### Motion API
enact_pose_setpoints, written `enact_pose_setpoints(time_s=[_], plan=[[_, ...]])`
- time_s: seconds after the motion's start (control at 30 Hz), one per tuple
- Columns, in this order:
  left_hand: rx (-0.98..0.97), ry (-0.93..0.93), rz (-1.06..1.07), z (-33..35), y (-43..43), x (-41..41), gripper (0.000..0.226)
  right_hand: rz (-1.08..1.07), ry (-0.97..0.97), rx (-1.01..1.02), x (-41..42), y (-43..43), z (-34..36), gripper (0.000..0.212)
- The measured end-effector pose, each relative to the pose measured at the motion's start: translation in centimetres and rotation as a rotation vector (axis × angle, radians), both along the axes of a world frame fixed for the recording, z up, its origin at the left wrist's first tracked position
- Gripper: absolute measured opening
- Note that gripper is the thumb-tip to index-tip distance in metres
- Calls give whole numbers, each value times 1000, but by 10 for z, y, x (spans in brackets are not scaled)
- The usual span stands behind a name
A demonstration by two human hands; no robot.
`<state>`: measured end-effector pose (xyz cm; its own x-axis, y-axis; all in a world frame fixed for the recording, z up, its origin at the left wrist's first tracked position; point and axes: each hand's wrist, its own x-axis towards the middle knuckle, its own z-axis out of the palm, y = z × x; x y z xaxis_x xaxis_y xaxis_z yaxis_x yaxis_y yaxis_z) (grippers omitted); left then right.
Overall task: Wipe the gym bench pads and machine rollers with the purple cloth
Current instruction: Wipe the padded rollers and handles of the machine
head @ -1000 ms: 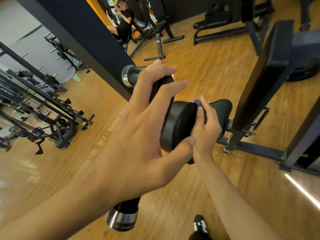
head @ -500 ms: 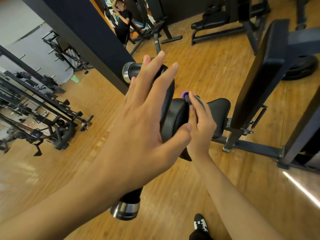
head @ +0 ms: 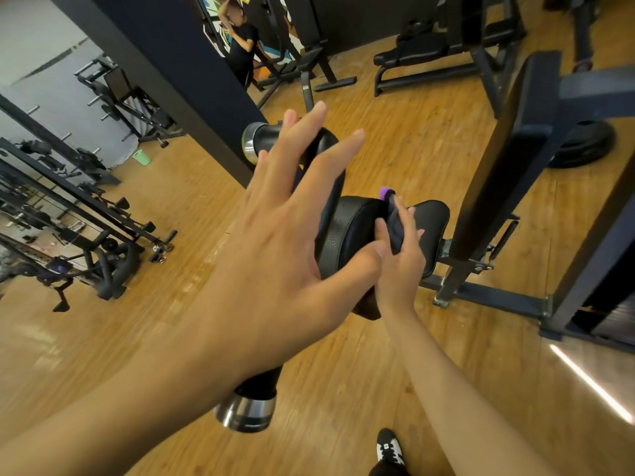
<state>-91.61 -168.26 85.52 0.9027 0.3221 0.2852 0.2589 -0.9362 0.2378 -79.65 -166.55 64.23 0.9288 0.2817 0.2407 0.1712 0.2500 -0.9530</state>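
A black padded roller [head: 347, 231] with chrome end caps sits on the machine in front of me, beside a black seat pad [head: 431, 218]. My left hand [head: 275, 242] hovers over the roller with fingers spread and straight, its thumb against the roller's near side. My right hand [head: 400, 259] grips the purple cloth [head: 391, 218] and presses it on the roller's top; only a bright purple tip and a dark fold of it show. A tall black back pad [head: 508, 139] rises at the right.
Dark steel frame bars [head: 488, 293] run along the wooden floor at the right. A thick black column [head: 171, 73] stands behind the roller. Racks and machines [head: 68, 214] line the left, a bench [head: 429, 53] the back. A person [head: 240, 46] stands far off. My shoe [head: 388, 448] is below.
My left hand has lifted off the roller and its fingers have straightened and spread. My right hand has slid the cloth a little further along the roller top.
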Motion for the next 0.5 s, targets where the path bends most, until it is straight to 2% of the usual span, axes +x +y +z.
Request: enact_pose_setpoints(time_s=[0.13,0.23,0.33,0.37,0.5], plan=[[19,-14,-5,0,0,11,76,-42,19,35,28,9,24,36],[5,-20,7,-2,-2,15,78,-41,40,114,-19,-6,20,41],[8,-14,8,-1,-2,15,84,-2,-119,90,-71,-22,13,58],[16,-8,7,0,-1,15,85,-20,-133,91,-64,-19,17,56],[48,4,-10,0,0,21,88,-115,4,62,5,9,53,43]])
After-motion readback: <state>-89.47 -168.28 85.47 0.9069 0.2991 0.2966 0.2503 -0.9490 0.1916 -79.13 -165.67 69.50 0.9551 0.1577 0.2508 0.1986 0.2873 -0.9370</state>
